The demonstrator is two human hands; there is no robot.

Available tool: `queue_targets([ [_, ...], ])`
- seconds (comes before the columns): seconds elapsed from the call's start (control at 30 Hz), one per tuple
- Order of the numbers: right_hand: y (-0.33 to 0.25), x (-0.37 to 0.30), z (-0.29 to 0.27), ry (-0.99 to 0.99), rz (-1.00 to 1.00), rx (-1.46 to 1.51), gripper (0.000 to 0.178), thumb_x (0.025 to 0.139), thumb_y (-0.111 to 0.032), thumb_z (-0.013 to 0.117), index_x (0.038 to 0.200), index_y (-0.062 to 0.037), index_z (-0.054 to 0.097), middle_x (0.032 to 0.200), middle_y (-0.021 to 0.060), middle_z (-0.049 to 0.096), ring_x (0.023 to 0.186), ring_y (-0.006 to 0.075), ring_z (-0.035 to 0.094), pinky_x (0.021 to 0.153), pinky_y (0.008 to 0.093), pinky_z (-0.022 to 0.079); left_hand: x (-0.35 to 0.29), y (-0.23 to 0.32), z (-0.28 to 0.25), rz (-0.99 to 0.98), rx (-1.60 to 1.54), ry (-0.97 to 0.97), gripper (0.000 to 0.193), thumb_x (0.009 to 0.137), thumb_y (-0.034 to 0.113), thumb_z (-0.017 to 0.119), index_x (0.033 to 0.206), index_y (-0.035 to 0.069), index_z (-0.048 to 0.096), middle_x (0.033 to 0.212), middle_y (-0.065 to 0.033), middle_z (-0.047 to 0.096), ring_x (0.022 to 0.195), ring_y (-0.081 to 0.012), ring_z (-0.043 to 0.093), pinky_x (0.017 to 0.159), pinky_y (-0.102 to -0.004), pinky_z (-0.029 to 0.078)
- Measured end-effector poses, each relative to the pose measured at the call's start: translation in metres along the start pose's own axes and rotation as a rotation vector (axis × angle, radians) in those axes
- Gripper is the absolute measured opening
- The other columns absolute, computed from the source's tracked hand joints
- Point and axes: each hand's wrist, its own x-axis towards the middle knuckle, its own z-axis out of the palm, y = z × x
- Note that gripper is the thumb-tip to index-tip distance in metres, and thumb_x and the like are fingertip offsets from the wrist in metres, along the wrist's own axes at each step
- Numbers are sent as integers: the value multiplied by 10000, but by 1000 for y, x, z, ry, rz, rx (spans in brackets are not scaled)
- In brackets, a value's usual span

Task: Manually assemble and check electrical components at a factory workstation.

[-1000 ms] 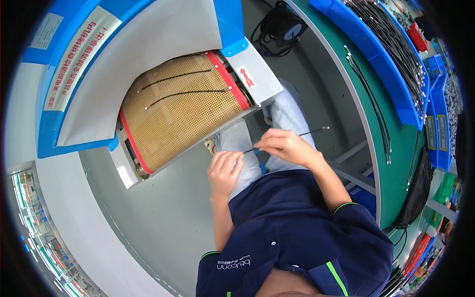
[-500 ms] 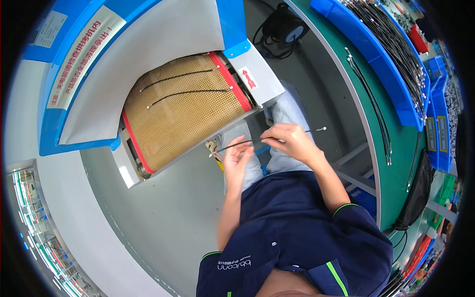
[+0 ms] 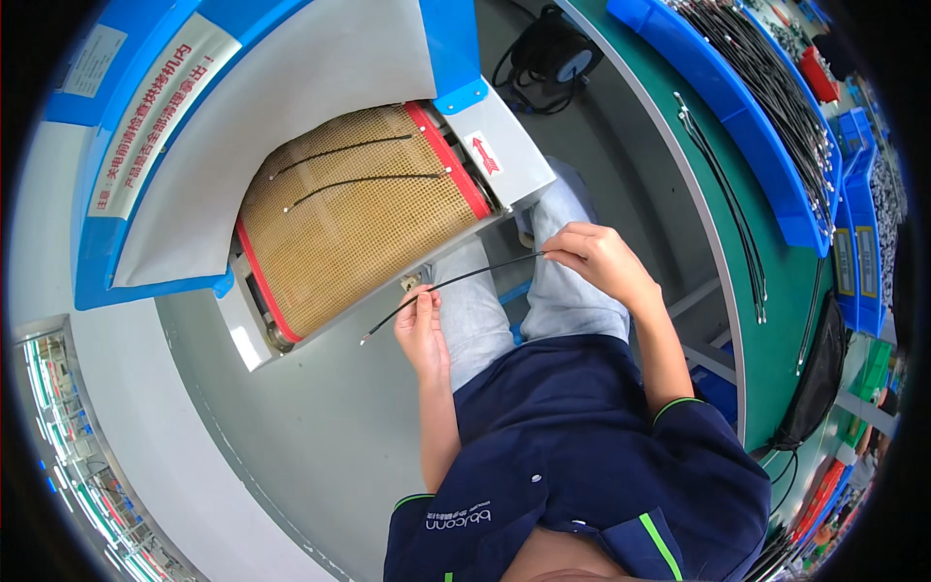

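Observation:
A thin black cable point(image 3: 488, 268) stretches between my two hands above my lap. My left hand point(image 3: 421, 325) is closed round it near one end, and a pale tip sticks out beyond the fingers. My right hand point(image 3: 599, 260) pinches the cable's other end, which its fingers hide. Ahead and to the left, two similar cables lie on a tan mesh conveyor belt point(image 3: 330, 242) with red edges: the farther cable point(image 3: 339, 153) and the nearer cable point(image 3: 369, 180), roughly side by side. My hands are apart from the belt.
A blue and grey machine hood point(image 3: 291, 97) arches over the belt's far side. At right, a green-topped table point(image 3: 713, 233) carries several loose black cables point(image 3: 727, 204) and a long blue bin point(image 3: 795, 184) full of cables. A black cable reel point(image 3: 562, 63) stands behind, by the table.
My hands have moved apart along the cable, the left going left and slightly down, the right going right. The right fingers now grip its end, where a length stuck out before.

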Motion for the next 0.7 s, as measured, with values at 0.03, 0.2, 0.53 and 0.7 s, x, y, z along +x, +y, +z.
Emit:
queue_targets([
  [0.03,0,0,1,8,0,15,102,753,-82,651,841,-32,638,744,81,605,707,245,600,646,321,493,0,1,-1,0,0,-1,123,880,46,563,962,-36,604,934,-82,614,789,-124,589,750,-226,492],
  [0.2,0,1,1,39,-6,77,103,746,-56,670,843,-31,649,752,86,620,681,239,607,616,313,493,-1,6,-4,26,-6,-7,125,875,43,567,968,-33,603,935,-79,616,800,-119,594,732,-217,497],
  [0.53,1,-1,-1,-15,-89,125,79,765,-91,659,807,-38,620,700,76,563,671,233,562,607,326,462,-4,11,-7,14,-9,-14,121,874,74,585,968,-1,600,927,-57,605,807,-114,589,749,-209,500],
  [0.7,3,-2,-1,-37,-94,132,80,762,-90,660,806,-36,621,693,78,554,663,231,555,598,326,455,-4,12,-8,-5,-10,3,91,869,33,573,931,-25,605,927,-74,606,771,-117,579,734,-226,495],
])
